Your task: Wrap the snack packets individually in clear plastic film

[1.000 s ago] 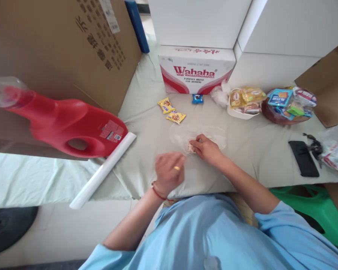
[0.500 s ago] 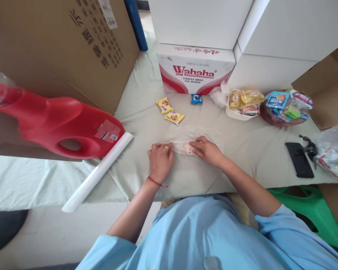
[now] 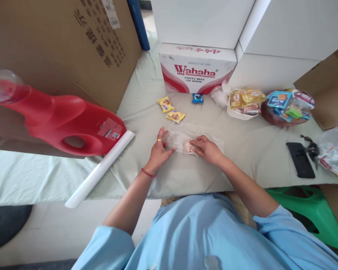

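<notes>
Centrally, right hand point(image 3: 210, 150) gripping one pinkish item point(image 3: 187, 147); left hand point(image 3: 157, 153) spread at clear film point(image 3: 175, 135); beyond, two yellow packets point(image 3: 165, 104), one blue packet point(image 3: 197, 99).

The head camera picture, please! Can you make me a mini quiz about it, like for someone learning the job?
1. Count: how many yellow packets lie loose on the cloth?

2. True or false: the left hand wears the gold ring.

3. Pick one. The right hand is at:
A) the phone
B) the small pinkish thing
C) the red bottle

Key: 1. Two. 2. True. 3. B.
</notes>
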Demonstrator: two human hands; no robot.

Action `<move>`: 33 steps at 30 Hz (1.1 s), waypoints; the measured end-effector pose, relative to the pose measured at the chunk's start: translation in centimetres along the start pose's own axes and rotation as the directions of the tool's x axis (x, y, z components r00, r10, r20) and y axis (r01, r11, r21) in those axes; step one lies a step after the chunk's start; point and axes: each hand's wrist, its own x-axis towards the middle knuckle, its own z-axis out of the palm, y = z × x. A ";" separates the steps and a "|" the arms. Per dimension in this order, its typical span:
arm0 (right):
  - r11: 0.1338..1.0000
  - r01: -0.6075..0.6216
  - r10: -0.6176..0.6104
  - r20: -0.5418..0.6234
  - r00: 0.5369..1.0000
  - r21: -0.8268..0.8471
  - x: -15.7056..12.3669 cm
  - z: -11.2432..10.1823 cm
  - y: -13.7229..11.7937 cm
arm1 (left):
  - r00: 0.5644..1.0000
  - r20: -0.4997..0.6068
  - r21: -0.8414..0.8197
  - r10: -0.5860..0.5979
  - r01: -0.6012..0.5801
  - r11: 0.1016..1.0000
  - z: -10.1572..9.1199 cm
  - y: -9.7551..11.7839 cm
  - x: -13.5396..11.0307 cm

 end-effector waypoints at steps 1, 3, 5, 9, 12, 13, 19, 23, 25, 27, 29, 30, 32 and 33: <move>1.000 0.000 0.000 -0.002 1.000 0.005 0.0 0.1 0.1 | 1.000 0.025 0.055 -0.004 0.002 0.998 -0.2 -0.1 0.5; 1.000 -0.005 0.005 -0.010 1.000 0.018 0.0 0.2 0.2 | 0.999 0.030 0.150 -0.033 0.028 0.988 -0.7 -0.7 1.3; 0.999 -0.014 0.015 -0.025 1.000 0.033 -0.1 0.4 0.4 | 0.996 -0.022 0.183 -0.084 0.087 0.979 -1.7 -1.7 2.0; 0.998 -0.015 0.019 -0.063 0.998 0.054 -0.2 0.8 0.6 | 0.956 -0.220 0.127 -0.192 0.223 0.966 -4.1 -3.8 2.7; 0.998 -0.017 0.022 -0.080 0.997 0.064 -0.4 1.0 0.6 | 0.978 -0.186 0.207 -0.098 0.136 0.969 -4.5 -3.9 2.6; 0.998 -0.017 0.022 -0.082 0.996 0.067 -0.4 1.1 0.6 | 0.992 -0.119 0.254 -0.038 0.067 0.965 -4.1 -3.6 2.5; 0.997 -0.034 0.040 -0.086 0.995 0.072 -0.6 1.2 0.5 | 0.999 -0.023 0.297 0.046 -0.038 0.954 -1.7 -2.2 2.7; 0.996 -0.049 0.055 -0.082 0.995 0.069 -0.6 1.1 0.3 | 0.915 -0.393 0.269 -0.091 0.209 0.940 -3.1 -2.3 2.7; 0.996 -0.057 0.062 -0.083 0.995 0.062 -0.6 1.1 0.2 | 0.835 -0.547 0.255 -0.062 0.236 0.938 -3.7 -1.3 1.6; 0.997 -0.061 0.066 -0.089 0.994 0.054 -0.6 1.2 0.0 | 0.840 -0.539 0.279 0.062 0.109 0.954 -3.1 0.6 -0.2; 0.997 -0.061 0.066 -0.101 0.993 0.051 -0.6 1.4 0.0 | 0.929 -0.283 0.292 0.240 -0.155 0.944 -1.3 2.8 -1.9; 0.997 -0.060 0.066 -0.106 0.992 0.052 -0.6 1.5 0.0 | 0.937 -0.131 0.274 0.324 -0.280 0.920 0.0 3.7 -2.6; 0.997 -0.051 0.057 -0.111 0.992 0.058 -0.6 1.5 0.3 | 0.928 0.051 0.272 0.368 -0.368 0.889 2.8 5.0 -3.1; 0.997 -0.032 0.038 -0.106 0.994 0.065 -0.5 1.3 0.5 | 0.936 0.094 0.298 0.340 -0.352 0.887 4.0 5.2 -3.1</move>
